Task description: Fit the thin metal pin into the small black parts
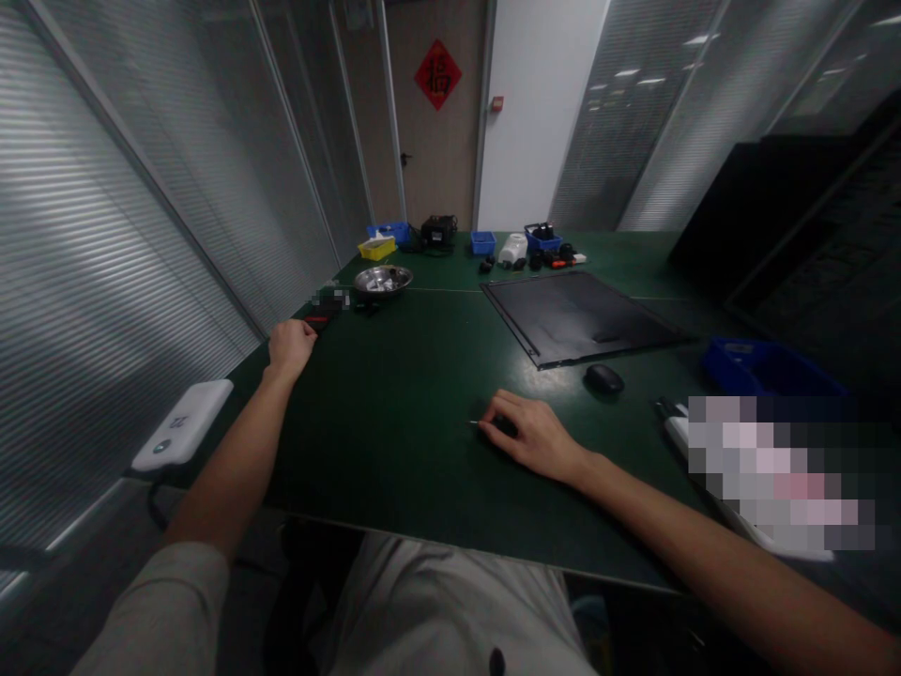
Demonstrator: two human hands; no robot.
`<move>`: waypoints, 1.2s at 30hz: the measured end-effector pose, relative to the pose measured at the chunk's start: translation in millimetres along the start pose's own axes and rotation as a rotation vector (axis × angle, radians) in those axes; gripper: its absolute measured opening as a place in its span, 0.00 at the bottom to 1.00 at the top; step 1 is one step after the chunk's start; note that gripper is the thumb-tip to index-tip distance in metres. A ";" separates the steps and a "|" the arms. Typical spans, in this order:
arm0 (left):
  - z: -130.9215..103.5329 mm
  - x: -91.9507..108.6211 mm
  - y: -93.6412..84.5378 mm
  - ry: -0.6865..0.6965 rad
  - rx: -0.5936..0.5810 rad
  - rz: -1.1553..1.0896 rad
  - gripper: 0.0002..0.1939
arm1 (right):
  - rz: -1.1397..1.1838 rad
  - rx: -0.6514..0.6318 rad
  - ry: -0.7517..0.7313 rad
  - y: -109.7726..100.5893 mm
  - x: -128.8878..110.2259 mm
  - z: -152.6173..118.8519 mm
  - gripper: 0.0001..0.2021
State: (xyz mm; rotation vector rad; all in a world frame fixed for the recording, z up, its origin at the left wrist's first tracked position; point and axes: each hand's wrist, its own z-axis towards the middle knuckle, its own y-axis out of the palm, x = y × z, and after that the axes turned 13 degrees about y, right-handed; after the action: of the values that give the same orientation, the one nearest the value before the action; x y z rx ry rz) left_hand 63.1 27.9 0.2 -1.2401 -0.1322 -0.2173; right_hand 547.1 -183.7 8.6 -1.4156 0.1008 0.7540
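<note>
Right now, it's all about the thin little piece (473, 422) over the near-middle of the green table (394, 394), and the right hand (531, 432) has it! Thumb and forefinger are pinched together on one end, the other fingers curled in behind, and the slim free end pokes out to the left of the fingertips. Its long axis runs nearly straight left to right, tip aimed at the left side of the table; too small, from here, to say just what it is.

Over on the left, the left hand (290, 347) is out at the table's edge, farther off than the right, fingers curled under. Just beyond those fingers, a touch to the right, sits a black-and-red thing (319, 319), slanting away toward the far right. Touching or gripping? Can't tell; the back of the hand hides the fingertips.

So the hands are well apart, a bare stretch of green between them, with the right hand plainly the one at the little piece. The metal bowl (384, 294) stands farther back, to the right of the left hand, while the mouse (603, 379) rests to the right of the right hand and slightly farther away.
</note>
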 end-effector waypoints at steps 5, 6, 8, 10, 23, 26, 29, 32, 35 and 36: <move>-1.9 0.1 1.1 -0.022 -0.025 0.074 0.10 | 0.002 0.000 -0.009 1.2 0.9 0.0 0.07; -3.2 1.3 0.7 -0.014 -0.018 0.084 0.10 | 0.003 0.002 -0.010 1.2 0.9 0.0 0.07; -5.8 8.0 -0.8 0.009 -0.002 0.084 0.10 | 0.001 0.008 -0.012 1.1 1.0 -0.1 0.07; -8.4 23.1 -2.6 0.058 -0.005 0.032 0.09 | -0.003 0.009 -0.008 0.8 1.1 0.0 0.07; -110.5 222.3 -3.2 1.193 -0.332 -0.709 0.08 | 0.026 0.047 0.074 3.2 4.7 1.6 0.06; -122.0 230.4 -2.2 1.236 -0.418 -0.725 0.08 | 0.017 0.042 0.096 2.1 3.8 2.2 0.06; -121.5 228.3 -1.4 1.191 -0.461 -0.727 0.09 | -0.007 0.030 0.100 1.5 2.6 2.7 0.05; -119.8 227.1 -2.6 1.125 -0.481 -0.720 0.11 | -0.029 0.022 0.100 1.4 1.5 2.7 0.05; -121.2 229.0 -5.2 1.108 -0.489 -0.726 0.14 | -0.034 0.020 0.101 1.6 0.9 2.2 0.05; -121.9 229.7 -5.7 1.115 -0.487 -0.730 0.15 | -0.037 0.019 0.100 1.6 0.8 1.9 0.05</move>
State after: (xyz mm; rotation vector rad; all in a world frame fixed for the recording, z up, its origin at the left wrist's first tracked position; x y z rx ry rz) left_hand 282.8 -110.4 16.3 -1.3347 0.4741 -1.6050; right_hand 546.2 -181.6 7.2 -1.4334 0.1582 0.6499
